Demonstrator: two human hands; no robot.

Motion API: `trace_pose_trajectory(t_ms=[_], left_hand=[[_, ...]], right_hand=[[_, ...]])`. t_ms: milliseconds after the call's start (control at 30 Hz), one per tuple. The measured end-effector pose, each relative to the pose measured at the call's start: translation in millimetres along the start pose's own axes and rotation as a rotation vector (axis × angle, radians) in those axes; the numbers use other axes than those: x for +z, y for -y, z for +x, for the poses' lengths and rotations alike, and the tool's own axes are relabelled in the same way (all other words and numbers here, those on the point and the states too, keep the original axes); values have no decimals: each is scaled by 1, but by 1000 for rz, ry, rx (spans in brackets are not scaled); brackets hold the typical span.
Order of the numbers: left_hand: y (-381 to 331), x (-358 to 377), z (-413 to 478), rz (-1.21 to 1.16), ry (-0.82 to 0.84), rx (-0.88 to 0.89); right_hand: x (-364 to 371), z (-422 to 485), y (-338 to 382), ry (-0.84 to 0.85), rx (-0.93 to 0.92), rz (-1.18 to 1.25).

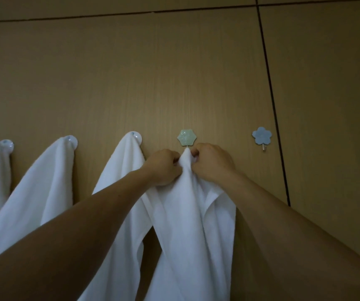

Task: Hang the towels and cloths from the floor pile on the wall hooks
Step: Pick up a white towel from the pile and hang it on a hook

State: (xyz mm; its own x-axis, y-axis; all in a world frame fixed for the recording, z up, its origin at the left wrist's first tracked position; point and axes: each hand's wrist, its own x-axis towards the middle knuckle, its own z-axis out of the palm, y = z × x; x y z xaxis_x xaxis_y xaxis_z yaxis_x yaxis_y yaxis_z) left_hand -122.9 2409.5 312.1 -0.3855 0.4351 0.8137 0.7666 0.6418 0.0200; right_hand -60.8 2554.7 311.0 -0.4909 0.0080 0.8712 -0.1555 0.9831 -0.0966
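Head view: left hand (164, 167), right hand (211, 161) pinch white towel (192, 224) peak under green hook (186, 137).

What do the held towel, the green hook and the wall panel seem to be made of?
Towel: likely cotton terry, matte, with fuzzy nap and soft folds.
Green hook: probably glossy plastic or resin, mottled; thin metal pin.
Wall panel: wood-grain laminate or veneer, smooth, fine vertical grain.
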Motion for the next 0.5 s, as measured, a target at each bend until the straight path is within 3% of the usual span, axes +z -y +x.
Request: trace_pose_trajectory(t_ms=[167,367,433,500], left_hand=[[-13,-4,7,-95,79,-215],[-26,-6,4,0,200,-235],[-25,-3,-2,-5,113,-249],[-22,2,-13,58,-133,-236]], right_hand=[[-6,3,4,53,73,81],[3,3,13,-47,28,198],[4,2,11,-40,79,246],[5,1,9,-29,124,299]])
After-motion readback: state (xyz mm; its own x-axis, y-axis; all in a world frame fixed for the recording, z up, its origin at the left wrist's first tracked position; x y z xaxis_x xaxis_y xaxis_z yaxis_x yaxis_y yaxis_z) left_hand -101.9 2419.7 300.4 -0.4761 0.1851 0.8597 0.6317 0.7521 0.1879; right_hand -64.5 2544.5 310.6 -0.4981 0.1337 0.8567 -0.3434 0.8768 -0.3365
